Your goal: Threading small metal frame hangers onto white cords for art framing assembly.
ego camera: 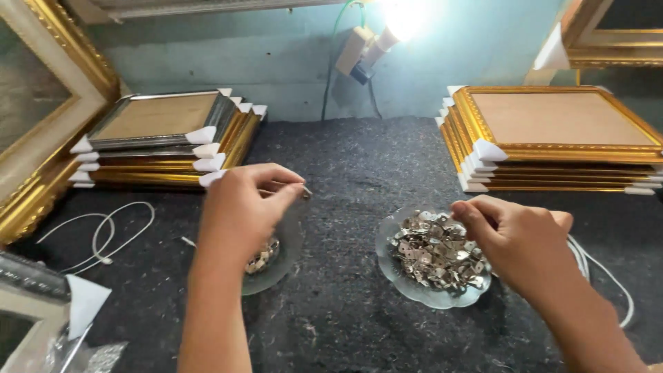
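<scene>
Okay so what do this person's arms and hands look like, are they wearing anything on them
Both arms are bare as far as the picture shows: no sleeves, gloves, watch or bracelet. The left hand and right hand show no rings on the fingers that can be seen. The forearms are slim and run out of the bottom edge, so anything worn above the elbow is out of view.

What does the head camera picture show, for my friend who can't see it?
Two bare hands hover over two glass dishes of small silver metal pieces on a dark felt table: the left hand pinches one piece above the left dish, the right hand reaches into the right dish. Stacks of gold picture frames sit on both sides.
</scene>
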